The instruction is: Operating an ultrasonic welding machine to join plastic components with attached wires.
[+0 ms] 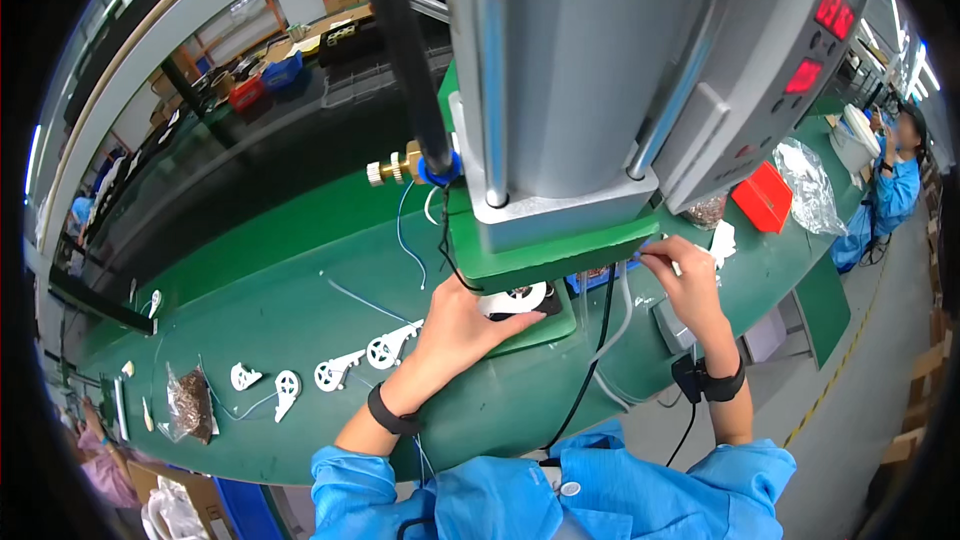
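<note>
The left hand (462,325) lies palm down on the green base plate (545,325) of the press, its fingers stretched forward and resting on a white plastic wheel part (520,298) that sits under the press head; the fingers press on the part from above rather than pinch it, and the thumb lies along the near edge of the part. The right hand (685,280) is raised at the right side of the green press block (560,250), fingertips drawn together against its edge near a small blue piece (600,278); whether they pinch anything there cannot be told. Both wrists wear black bands, and the right one trails a black cord (688,420) toward the person's blue coat. Above the hands rises the grey press column (560,70), with a control box (790,70) showing red lit displays on its right. To the left of the left hand, on the green bench (280,290), a row of more white wheel parts (340,365) lies side by side, and farther left a small clear bag of dark pieces (188,402). Beyond the right hand stand a red box (765,195) and a crumpled clear bag (810,185). At the far right another person in a blue coat (895,185) works at the bench.
</note>
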Tool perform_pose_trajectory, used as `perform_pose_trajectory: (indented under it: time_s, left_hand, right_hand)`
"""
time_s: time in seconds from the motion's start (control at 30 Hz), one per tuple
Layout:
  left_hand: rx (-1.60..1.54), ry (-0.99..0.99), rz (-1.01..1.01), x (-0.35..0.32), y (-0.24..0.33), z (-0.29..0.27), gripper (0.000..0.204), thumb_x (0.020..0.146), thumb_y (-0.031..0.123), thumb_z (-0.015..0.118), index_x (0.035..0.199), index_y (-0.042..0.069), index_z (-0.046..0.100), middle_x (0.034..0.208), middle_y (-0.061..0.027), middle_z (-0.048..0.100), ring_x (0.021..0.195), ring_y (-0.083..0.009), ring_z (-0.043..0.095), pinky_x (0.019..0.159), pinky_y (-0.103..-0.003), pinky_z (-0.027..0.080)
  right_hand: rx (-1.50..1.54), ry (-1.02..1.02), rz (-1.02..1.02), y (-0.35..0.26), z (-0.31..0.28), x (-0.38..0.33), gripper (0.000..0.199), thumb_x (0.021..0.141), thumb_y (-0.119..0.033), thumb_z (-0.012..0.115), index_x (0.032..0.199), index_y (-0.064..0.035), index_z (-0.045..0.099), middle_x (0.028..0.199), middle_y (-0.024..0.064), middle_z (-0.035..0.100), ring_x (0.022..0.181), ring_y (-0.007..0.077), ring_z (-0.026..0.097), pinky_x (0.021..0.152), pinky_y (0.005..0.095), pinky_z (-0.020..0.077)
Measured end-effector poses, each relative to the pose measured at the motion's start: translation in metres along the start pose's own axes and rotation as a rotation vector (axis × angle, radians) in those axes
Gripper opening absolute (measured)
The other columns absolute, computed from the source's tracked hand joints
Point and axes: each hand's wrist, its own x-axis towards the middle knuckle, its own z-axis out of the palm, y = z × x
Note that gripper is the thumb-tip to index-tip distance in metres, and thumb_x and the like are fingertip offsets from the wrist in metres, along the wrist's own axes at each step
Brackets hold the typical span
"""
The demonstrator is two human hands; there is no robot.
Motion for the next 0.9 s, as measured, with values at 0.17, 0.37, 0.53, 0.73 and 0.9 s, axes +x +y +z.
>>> perform_pose_trajectory:
  time_s: [0.17, 0.37, 0.53, 0.73, 0.9]
  left_hand:
    - [-0.068, -0.074, -0.055, 0.013, 0.005, -0.006, 0.042, 0.061, 0.016, 0.078, 0.095, -0.001, 0.06, 0.087, -0.0131, 0.065, 0.077, -0.0223, 0.064, 0.071, -0.03, 0.05]
    - [-0.165, 0.082, 0.055, 0.007, 0.002, -0.005, 0.041, 0.061, 0.016, 0.078, 0.095, 0.0, 0.061, 0.086, -0.0114, 0.066, 0.077, -0.0216, 0.064, 0.071, -0.028, 0.049]
    - [-0.042, -0.052, 0.025, 0.019, 0.003, -0.009, 0.044, 0.063, 0.017, 0.077, 0.1, 0.0, 0.059, 0.092, -0.0105, 0.064, 0.084, -0.0211, 0.061, 0.076, -0.03, 0.047]
    - [-0.031, -0.072, 0.026, 0.02, 0.002, -0.01, 0.044, 0.064, 0.018, 0.077, 0.099, 0.0, 0.059, 0.091, -0.0104, 0.063, 0.084, -0.0206, 0.06, 0.076, -0.031, 0.046]
    - [-0.156, 0.01, -0.073, 0.013, -0.006, -0.01, 0.039, 0.063, 0.018, 0.077, 0.095, 0.001, 0.061, 0.087, -0.0086, 0.065, 0.078, -0.0206, 0.062, 0.073, -0.031, 0.047]
  right_hand:
    - [0.008, 0.04, -0.092, -0.007, -0.003, 0.0, 0.01, 0.074, -0.006, 0.062, 0.083, -0.0014, 0.062, 0.072, 0.0091, 0.057, 0.062, 0.0229, 0.056, 0.056, 0.0307, 0.0441]
    - [0.039, 0.074, -0.238, -0.018, 0.003, 0.001, 0.011, 0.071, -0.003, 0.064, 0.082, -0.0018, 0.062, 0.073, 0.0084, 0.058, 0.061, 0.0213, 0.056, 0.055, 0.0299, 0.0436]
    - [0.024, 0.061, -0.238, -0.016, 0.001, -0.002, 0.011, 0.071, -0.004, 0.064, 0.081, -0.0017, 0.06, 0.075, 0.0092, 0.058, 0.064, 0.0235, 0.056, 0.056, 0.0313, 0.0445]
    - [0.027, 0.051, -0.244, -0.027, 0.003, 0.009, 0.011, 0.072, -0.004, 0.063, 0.082, -0.0016, 0.062, 0.074, 0.0089, 0.058, 0.065, 0.0234, 0.056, 0.056, 0.0312, 0.0446]
    - [0.001, 0.025, -0.222, -0.03, 0.005, 0.011, 0.012, 0.071, -0.005, 0.063, 0.083, -0.002, 0.062, 0.073, 0.0091, 0.057, 0.067, 0.0246, 0.055, 0.059, 0.0322, 0.0444]
